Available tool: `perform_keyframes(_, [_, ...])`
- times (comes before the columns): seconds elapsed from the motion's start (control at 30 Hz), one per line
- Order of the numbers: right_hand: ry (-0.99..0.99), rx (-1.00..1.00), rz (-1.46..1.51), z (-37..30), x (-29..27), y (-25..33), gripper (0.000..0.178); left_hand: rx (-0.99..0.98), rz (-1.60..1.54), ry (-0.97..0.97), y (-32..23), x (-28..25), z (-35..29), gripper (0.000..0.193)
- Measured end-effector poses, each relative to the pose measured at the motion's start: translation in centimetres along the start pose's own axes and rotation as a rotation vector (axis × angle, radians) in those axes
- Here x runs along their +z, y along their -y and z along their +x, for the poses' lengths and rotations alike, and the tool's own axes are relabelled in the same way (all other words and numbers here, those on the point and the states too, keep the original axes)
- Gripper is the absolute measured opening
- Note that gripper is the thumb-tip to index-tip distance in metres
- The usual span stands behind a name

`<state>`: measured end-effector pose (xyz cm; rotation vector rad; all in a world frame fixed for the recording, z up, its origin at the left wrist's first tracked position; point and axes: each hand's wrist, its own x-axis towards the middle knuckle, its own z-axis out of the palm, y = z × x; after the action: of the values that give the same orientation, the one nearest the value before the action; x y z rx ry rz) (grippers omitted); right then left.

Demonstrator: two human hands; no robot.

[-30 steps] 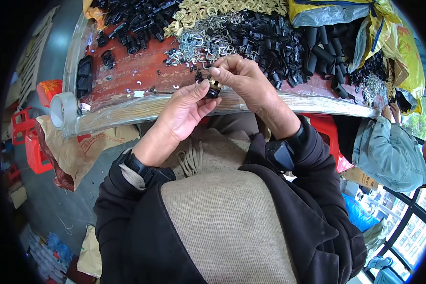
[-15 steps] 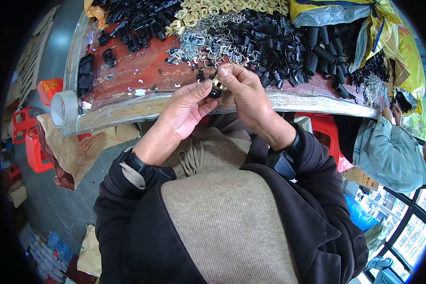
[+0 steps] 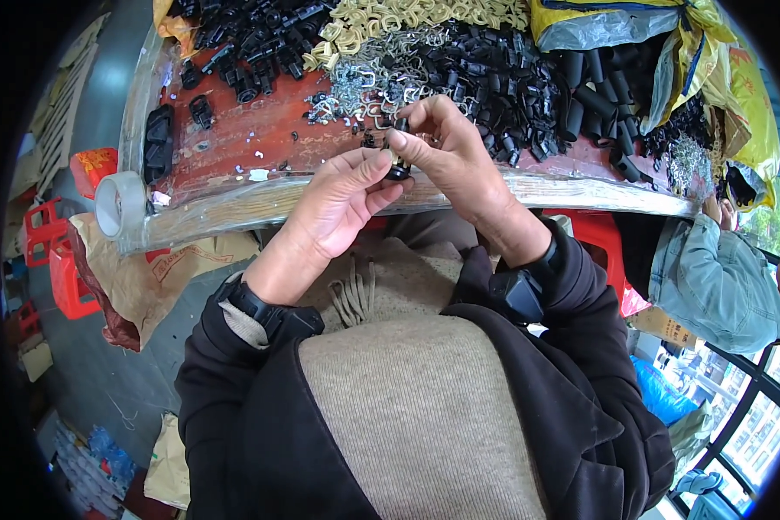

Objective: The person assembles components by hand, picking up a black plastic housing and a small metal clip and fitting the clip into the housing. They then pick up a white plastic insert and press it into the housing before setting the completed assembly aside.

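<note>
Between my two hands, over the table's front edge, is a small black part with a pale brassy piece on it [image 3: 397,172]. My left hand [image 3: 342,195] is closed, its thumb and fingers pinching the lower end. From the right, my right hand [image 3: 451,156] holds the upper end between thumb and bent forefinger. The fingers hide much of the part. Just beyond my hands lie a heap of silvery bent metal clips [image 3: 355,95], a heap of small black parts [image 3: 511,95] and a pile of cream-coloured curved pieces [image 3: 381,17].
The red tabletop [image 3: 225,147] has a film-wrapped wooden edge [image 3: 225,212]. Black assemblies [image 3: 251,52] lie at the far left, black tubes [image 3: 598,95] at the right. A tape roll [image 3: 120,204] hangs at the left corner. A co-worker in a pale denim jacket [image 3: 711,277] sits at right.
My right hand has shifted slightly, its forefinger lifting and curling over the top of the part. The part now stands more upright. My left hand keeps nearly the same place.
</note>
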<state>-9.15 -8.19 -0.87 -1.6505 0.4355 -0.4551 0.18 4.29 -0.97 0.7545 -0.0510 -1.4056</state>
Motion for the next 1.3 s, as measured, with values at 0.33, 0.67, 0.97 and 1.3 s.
perform_keyframes(0.33, [-0.379,-0.276,-1.091,-2.7,-7.5,-1.2,0.018,0.002,0.191,0.030,-0.8,-0.1,0.2,0.019])
perform_keyframes(0.67, [-0.240,-0.047,-0.971,-2.2,-9.6,-3.8,0.017,0.055,0.215,-0.033,-0.4,0.8,0.6,0.023])
perform_keyframes(0.97, [-0.114,0.202,0.480,-2.0,-5.0,-0.2,0.020,0.068,0.179,-0.027,-0.2,1.5,1.0,0.025])
perform_keyframes(1.3, [-0.042,-0.119,0.086,-2.6,-0.9,1.0,0.024,0.073,0.137,-0.011,0.1,1.3,0.7,0.021])
